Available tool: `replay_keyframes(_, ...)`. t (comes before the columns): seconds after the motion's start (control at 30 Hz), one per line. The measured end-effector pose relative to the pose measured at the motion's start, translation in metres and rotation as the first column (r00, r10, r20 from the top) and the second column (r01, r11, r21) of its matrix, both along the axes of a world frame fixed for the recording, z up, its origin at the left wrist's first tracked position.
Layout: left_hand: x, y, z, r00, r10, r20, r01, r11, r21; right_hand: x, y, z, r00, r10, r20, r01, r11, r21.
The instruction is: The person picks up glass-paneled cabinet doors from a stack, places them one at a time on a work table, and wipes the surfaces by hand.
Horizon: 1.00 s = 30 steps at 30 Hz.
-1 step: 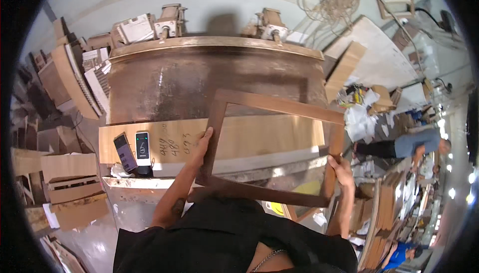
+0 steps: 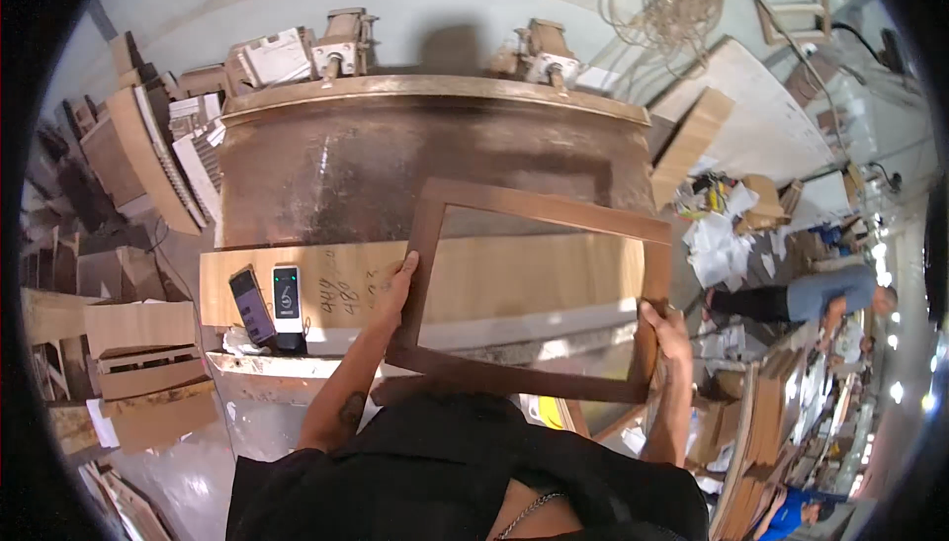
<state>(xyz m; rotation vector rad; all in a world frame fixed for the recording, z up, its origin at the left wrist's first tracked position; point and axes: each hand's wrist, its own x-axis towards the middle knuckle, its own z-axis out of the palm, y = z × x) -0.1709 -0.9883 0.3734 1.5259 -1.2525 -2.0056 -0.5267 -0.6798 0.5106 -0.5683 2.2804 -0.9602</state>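
I hold a brown wooden frame [image 2: 539,384] up before my chest, tilted, with its middle open. My left hand [image 2: 400,289] grips its left side rail, fingers closed around the edge. On the opposite rail my right hand [image 2: 664,329] is closed too, thumb toward me. Through the opening shows a long pale wooden board [image 2: 524,269] with handwritten marks, lying across a dark worn machine bed [image 2: 297,180]. Left of my left hand, a phone [image 2: 252,304] and a white handheld device with a dark screen [image 2: 287,299] lie side by side on the board.
Two metal clamp units [image 2: 341,42] stand along the back. Stacked boards [image 2: 138,329] sit at left. Crumpled white paper [image 2: 714,245] and a leaning panel [image 2: 741,106] are at right. A person in a grey shirt [image 2: 830,289] stands farther right; another in blue [image 2: 788,516] is below.
The frame and my right hand have shifted slightly left. The bench and background sit a little farther right in view. Both hands keep their hold.
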Motion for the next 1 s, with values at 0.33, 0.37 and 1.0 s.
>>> replay_keyframes(0.33,-0.030,-0.173,-0.080,0.887,0.178,0.425,0.080,0.850,-0.521,-0.101,-0.315,-0.172,0.963,0.189,-0.194,-0.140,0.961,0.240)
replay_keyframes(0.37,-0.039,-0.181,-0.073,0.863,0.146,0.484,0.210,0.768,-0.606,-0.112,-0.329,-0.186,0.954,0.220,-0.204,-0.158,0.947,0.280)
replay_keyframes(1.0,-0.082,-0.210,-0.135,0.477,0.335,0.813,0.582,0.572,-0.577,-0.108,-0.342,-0.275,0.626,0.365,-0.689,-0.309,0.928,0.211)
